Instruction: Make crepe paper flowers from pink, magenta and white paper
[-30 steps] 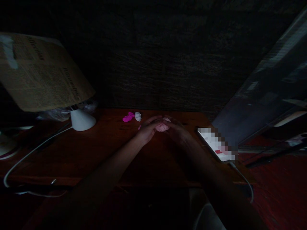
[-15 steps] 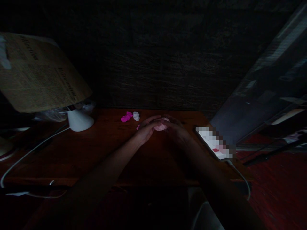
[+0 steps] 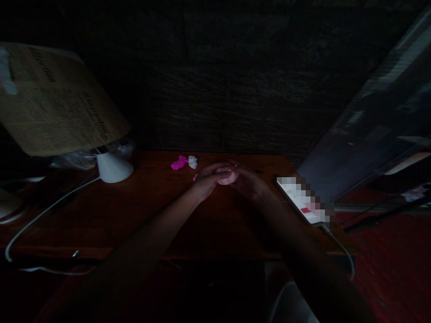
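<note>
A pale pink crumpled lump [image 3: 228, 177], perhaps paper or soft clay, sits between my two hands over the wooden table. My left hand [image 3: 209, 180] is closed round its left side, thumb across the front. From the right, my right hand [image 3: 248, 180] cups the same lump, its fingers bent over the top and partly hidden. Beyond my left hand lie a bright pink crumpled piece [image 3: 179, 162] and a white one [image 3: 192, 162], side by side. Another bit of bright pink [image 3: 195, 177] peeks out beside my left fingers, mostly covered.
A lamp with a newsprint shade [image 3: 63, 103] and white base [image 3: 114, 168] stands at left, its cord running forward. At right lies a lit phone or tablet [image 3: 299, 202] with a cable [image 3: 340, 246]. A dark wall [image 3: 215, 89] rises behind the table [image 3: 151, 215].
My fingers have shifted around the pale pink lump, with the right hand turned a little and the left thumb further over it. The whole view has moved slightly.
</note>
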The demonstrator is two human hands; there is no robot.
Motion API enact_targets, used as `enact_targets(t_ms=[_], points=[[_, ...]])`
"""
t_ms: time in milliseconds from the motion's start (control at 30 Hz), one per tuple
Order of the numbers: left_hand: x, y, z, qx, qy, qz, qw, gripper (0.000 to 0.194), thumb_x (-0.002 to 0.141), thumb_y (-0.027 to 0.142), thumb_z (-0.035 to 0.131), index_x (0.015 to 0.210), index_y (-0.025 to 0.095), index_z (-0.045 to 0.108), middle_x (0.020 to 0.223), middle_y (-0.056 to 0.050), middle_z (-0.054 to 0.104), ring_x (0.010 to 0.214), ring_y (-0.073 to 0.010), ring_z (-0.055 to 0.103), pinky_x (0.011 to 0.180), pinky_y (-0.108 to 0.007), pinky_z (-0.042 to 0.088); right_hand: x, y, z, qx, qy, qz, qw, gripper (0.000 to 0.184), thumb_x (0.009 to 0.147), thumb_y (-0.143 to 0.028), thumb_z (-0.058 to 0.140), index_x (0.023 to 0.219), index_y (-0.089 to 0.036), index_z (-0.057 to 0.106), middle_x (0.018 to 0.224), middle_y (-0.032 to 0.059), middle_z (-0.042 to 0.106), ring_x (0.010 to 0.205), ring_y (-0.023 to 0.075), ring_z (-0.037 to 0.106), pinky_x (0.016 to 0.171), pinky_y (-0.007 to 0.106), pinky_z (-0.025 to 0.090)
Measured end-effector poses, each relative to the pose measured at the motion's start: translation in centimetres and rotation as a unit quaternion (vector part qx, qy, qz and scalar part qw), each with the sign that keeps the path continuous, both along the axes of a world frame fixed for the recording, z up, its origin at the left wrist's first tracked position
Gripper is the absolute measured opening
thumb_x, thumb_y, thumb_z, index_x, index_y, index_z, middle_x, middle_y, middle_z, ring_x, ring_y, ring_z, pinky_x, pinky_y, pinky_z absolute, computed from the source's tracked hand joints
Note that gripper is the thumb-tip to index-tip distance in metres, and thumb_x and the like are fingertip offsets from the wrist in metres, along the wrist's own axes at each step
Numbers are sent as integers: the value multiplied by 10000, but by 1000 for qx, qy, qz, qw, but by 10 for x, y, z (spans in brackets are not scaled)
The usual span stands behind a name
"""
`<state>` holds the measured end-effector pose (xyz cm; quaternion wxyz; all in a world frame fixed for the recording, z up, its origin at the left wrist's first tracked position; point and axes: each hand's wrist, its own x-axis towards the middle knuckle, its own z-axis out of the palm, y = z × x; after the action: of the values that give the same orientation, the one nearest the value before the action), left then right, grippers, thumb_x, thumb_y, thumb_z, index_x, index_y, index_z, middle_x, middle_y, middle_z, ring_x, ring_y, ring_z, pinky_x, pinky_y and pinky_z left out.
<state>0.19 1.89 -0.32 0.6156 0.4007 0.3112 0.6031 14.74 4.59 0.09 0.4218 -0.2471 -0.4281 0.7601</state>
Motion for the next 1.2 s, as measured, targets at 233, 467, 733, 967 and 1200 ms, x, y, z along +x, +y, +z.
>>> enact_targets(t_ms=[233,467,733,967,1200], points=[[0,5,-5,12,4,41,999,358,549,150,876,886,157,755,910,-60,744,931,-198,665,960,-383,440,4,4,-2,-10,-5,19,1000,250,688,-282,783,919,-243,695,999,4,732,961,178,637,871,322,477],[-2,7,-6,-1,-5,15,1000,304,596,233,870,870,152,766,922,-83,747,925,-205,669,929,-360,452,5,11,-5,-31,-5,-13,999,349,649,-203,790,974,-258,676,931,-16,727,891,170,644,808,301,484],[-2,9,-6,-8,-34,18,999,269,609,227,857,853,161,765,932,-66,754,913,-185,671,887,-318,477,5,7,-2,-11,12,-27,999,422,649,-211,818,1042,-274,678,935,-17,733,899,170,650,809,296,497],[-7,8,-3,-31,-43,1,999,209,686,207,792,885,157,752,1010,-88,742,943,-193,669,851,-312,500,7,5,0,12,14,-26,1000,413,625,-142,814,1002,-271,703,965,-18,731,912,166,651,848,314,504],[-6,8,-3,-93,-73,-3,993,227,711,227,784,921,153,737,989,-85,737,882,-176,673,803,-292,515,4,4,-3,27,8,-69,997,397,606,-161,842,964,-267,709,968,-20,725,904,157,651,825,296,518]])
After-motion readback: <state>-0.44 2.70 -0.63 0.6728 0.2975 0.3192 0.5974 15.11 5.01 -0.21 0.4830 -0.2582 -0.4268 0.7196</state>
